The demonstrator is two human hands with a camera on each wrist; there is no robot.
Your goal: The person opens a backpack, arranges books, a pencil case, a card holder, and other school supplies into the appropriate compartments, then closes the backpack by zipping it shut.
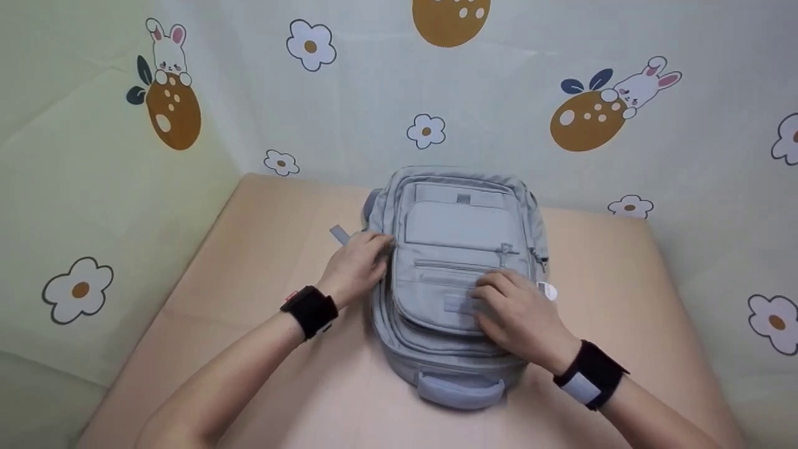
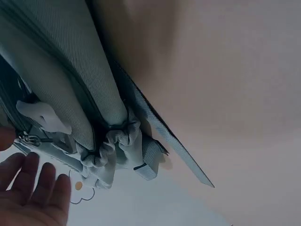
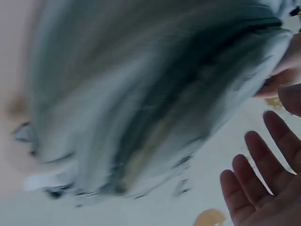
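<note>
1. We see a printed backdrop (image 1: pixel 374 93) with rabbits, flowers and brown eggs closing in the scene from nine o'clock round to three o'clock.
2. A beige desk (image 1: pixel 249 349) fills the lower half of the head view.
3. A light grey backpack (image 1: pixel 455 237) lies flat at the middle of the desk, front pockets up, its carry handle (image 1: pixel 460 390) at six o'clock nearest us and its base at twelve o'clock.
4. Our left hand (image 1: pixel 358 265) sits at the backpack's nine o'clock edge, fingers curled at the side seam; we cannot tell whether they pinch anything. In the left wrist view the fingers (image 2: pixel 33 188) look straight beside the fabric.
5. Our right hand (image 1: pixel 517 308) rests flat on the lower front pocket, at about five o'clock on the backpack, fingers relaxed and pressing the cloth.
6. A grey strap end (image 1: pixel 340 234) lies on the desk at ten o'clock from the left hand.
7. A small white tag (image 1: pixel 547 290) shows just at three o'clock of the right hand.
</note>
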